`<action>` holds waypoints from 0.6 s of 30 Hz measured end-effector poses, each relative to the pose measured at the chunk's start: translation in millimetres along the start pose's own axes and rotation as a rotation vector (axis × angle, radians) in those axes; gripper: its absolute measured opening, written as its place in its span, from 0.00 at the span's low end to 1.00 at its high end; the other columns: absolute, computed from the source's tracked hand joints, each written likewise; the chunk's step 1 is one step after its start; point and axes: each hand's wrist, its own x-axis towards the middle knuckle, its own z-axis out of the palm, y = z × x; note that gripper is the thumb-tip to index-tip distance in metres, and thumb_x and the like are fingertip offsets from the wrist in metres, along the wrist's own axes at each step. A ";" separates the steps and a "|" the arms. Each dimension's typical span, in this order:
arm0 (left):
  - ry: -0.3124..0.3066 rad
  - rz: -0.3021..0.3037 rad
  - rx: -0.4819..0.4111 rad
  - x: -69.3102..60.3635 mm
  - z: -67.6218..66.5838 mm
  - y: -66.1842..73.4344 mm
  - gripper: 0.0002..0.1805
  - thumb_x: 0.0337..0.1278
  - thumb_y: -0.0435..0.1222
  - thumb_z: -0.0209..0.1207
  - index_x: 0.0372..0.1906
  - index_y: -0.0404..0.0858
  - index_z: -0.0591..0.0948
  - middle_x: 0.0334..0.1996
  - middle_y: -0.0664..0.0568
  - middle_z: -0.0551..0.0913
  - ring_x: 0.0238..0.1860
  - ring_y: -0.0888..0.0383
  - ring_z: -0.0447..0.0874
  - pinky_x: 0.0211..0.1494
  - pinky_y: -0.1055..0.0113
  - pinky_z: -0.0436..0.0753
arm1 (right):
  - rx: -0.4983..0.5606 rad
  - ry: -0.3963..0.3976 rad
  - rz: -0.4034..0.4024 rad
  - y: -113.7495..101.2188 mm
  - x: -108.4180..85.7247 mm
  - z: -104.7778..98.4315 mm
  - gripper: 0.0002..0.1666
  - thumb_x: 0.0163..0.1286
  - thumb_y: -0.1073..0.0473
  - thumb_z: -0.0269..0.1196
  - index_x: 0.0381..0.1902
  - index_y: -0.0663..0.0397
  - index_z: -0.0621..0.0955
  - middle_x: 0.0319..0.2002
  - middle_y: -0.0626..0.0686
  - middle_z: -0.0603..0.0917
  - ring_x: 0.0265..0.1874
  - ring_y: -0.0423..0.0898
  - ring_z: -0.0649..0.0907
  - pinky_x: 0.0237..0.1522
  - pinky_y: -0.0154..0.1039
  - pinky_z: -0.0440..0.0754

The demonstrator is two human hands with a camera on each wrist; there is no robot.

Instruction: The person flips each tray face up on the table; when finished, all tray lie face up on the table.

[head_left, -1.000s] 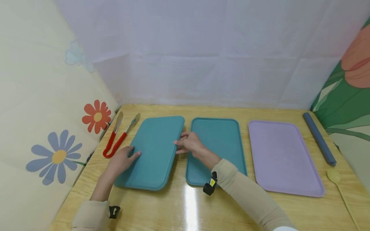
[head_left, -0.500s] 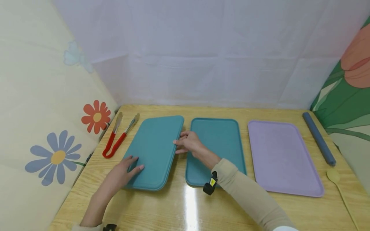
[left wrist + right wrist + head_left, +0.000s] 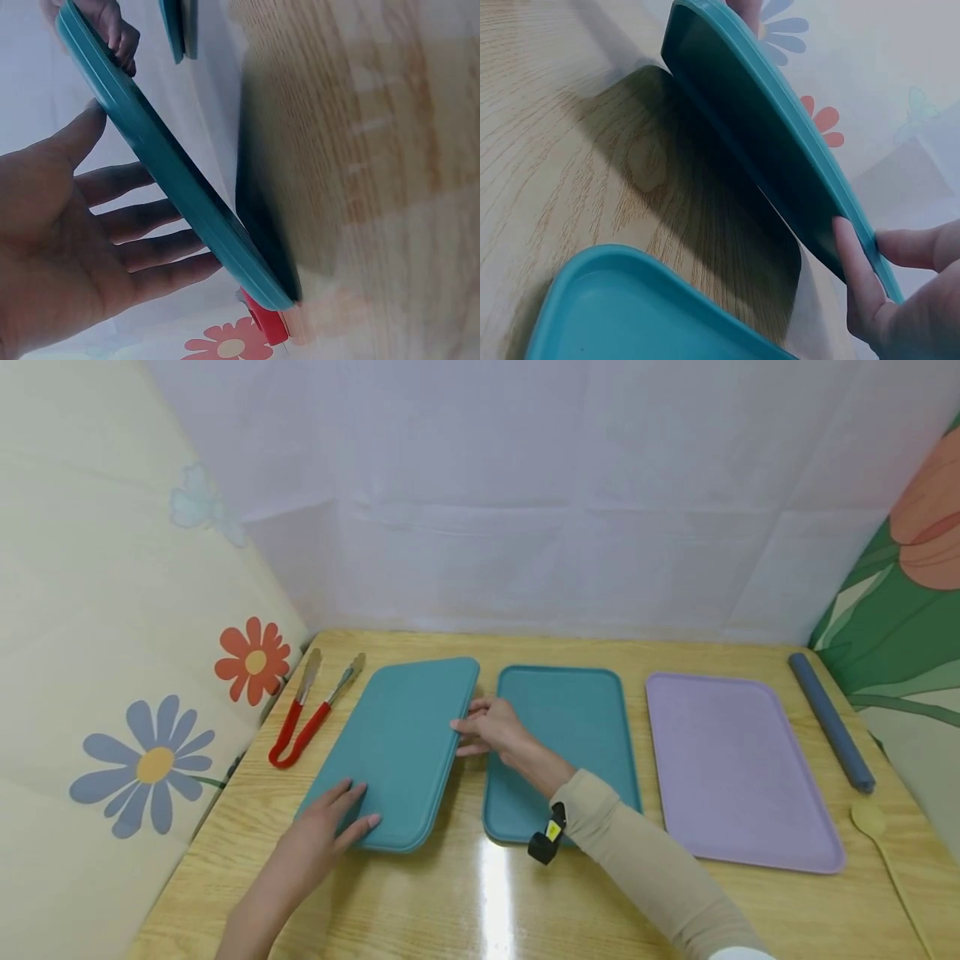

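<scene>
A teal tray (image 3: 397, 743) is tilted at the left of the table, its right edge raised and its left edge low. My right hand (image 3: 497, 728) pinches that raised edge, with the thumb (image 3: 907, 247) on one face and a finger (image 3: 859, 270) on the other. My left hand (image 3: 82, 232) has its fingers spread and straight. Its fingertips lie at the tray's near-left part. A second teal tray (image 3: 558, 710) lies flat under my right forearm. Further right, a lilac tray (image 3: 735, 768) lies flat.
Red-handled tongs (image 3: 303, 735) lie left of the tilted tray. At the right edge are a dark blue roll (image 3: 832, 722) and a yellow long-handled spoon (image 3: 870, 820). A pale cloth wall (image 3: 555, 552) stands behind the wooden table (image 3: 420, 914).
My left hand has slid along the tilted tray's left side toward the near edge. The right hand keeps its pinch, and the tray stays tilted in about the same place.
</scene>
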 end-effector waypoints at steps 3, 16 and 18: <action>0.010 -0.003 0.003 -4.3 1.4 2.1 0.37 0.64 0.52 0.57 0.65 0.27 0.70 0.65 0.26 0.65 0.63 0.27 0.63 0.58 0.36 0.70 | 0.001 -0.002 0.001 -0.3 -0.4 0.0 0.34 0.66 0.70 0.63 0.66 0.70 0.63 0.46 0.64 0.76 0.35 0.50 0.83 0.40 0.44 0.86; 0.083 0.088 0.002 -14.1 7.4 6.3 0.44 0.43 0.49 0.72 0.64 0.28 0.72 0.63 0.29 0.68 0.61 0.28 0.67 0.54 0.39 0.75 | 0.019 0.000 0.005 -8.0 -2.7 1.4 0.35 0.64 0.70 0.64 0.66 0.70 0.63 0.51 0.64 0.75 0.41 0.54 0.83 0.38 0.44 0.86; 0.105 0.106 -0.009 -15.6 7.0 8.0 0.42 0.42 0.45 0.73 0.63 0.30 0.73 0.62 0.32 0.71 0.60 0.30 0.69 0.54 0.40 0.76 | 0.025 0.000 0.006 -9.0 -3.2 1.9 0.35 0.64 0.70 0.64 0.66 0.69 0.63 0.52 0.64 0.75 0.42 0.54 0.83 0.38 0.44 0.86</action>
